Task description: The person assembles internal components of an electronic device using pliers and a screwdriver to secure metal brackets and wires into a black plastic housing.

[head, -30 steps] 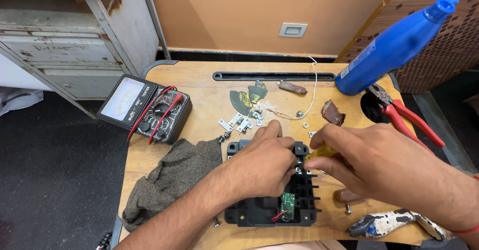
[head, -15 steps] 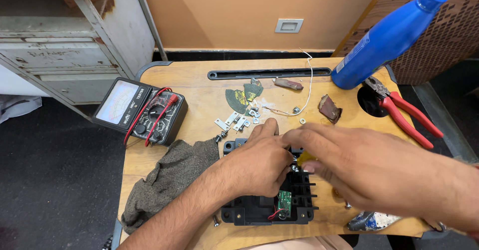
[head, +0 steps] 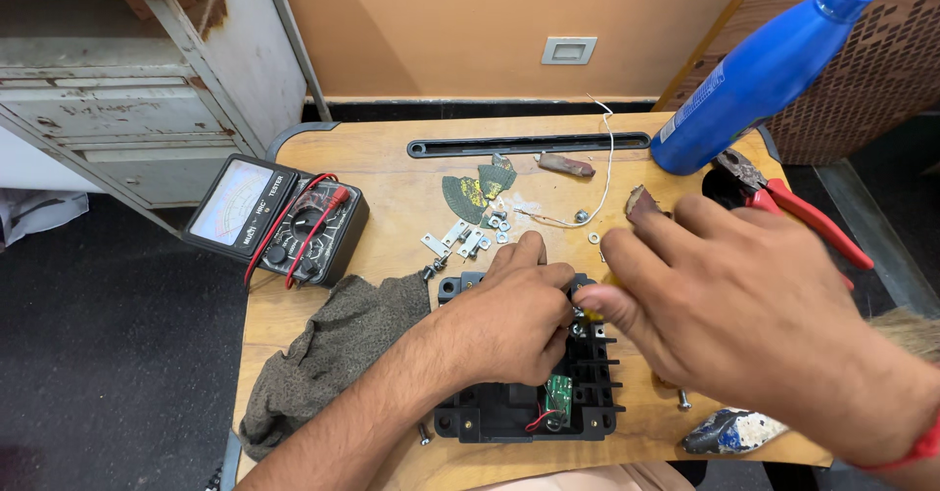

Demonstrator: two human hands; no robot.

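Your left hand (head: 509, 320) rests palm-down on the black plastic housing (head: 529, 408), its fingers curled together against the upper part of the case. Your right hand (head: 725, 305) comes in from the right of the housing, thumb and forefinger pinched together at the housing's upper right corner; whether they grip a small part there cannot be told, since the fingers cover the spot. The housing lies flat near the front edge of the wooden surface (head: 392, 173). A small green circuit board (head: 559, 393) with a red wire sits inside the housing, near its lower right.

Left of the housing, touching it, lies a crumpled grey-brown cloth (head: 333, 354). Further left and behind the housing stands an analogue multimeter (head: 279, 219), its red and black leads looped over its face. Just behind the housing lie scattered small metal brackets and washers (head: 470, 236), and beyond them two dark green board fragments (head: 475, 189) and a thin white wire (head: 602, 173). Far behind the housing, a long dark slot (head: 529, 144) runs across the surface. Behind and to the right of the housing lies a blue bottle (head: 764, 70), tilted on its side, with red-handled pliers (head: 793, 212) beside it. Right of the housing, at the front edge, lies a paint-stained object (head: 734, 430), and a loose screw (head: 683, 400) lies between the two.
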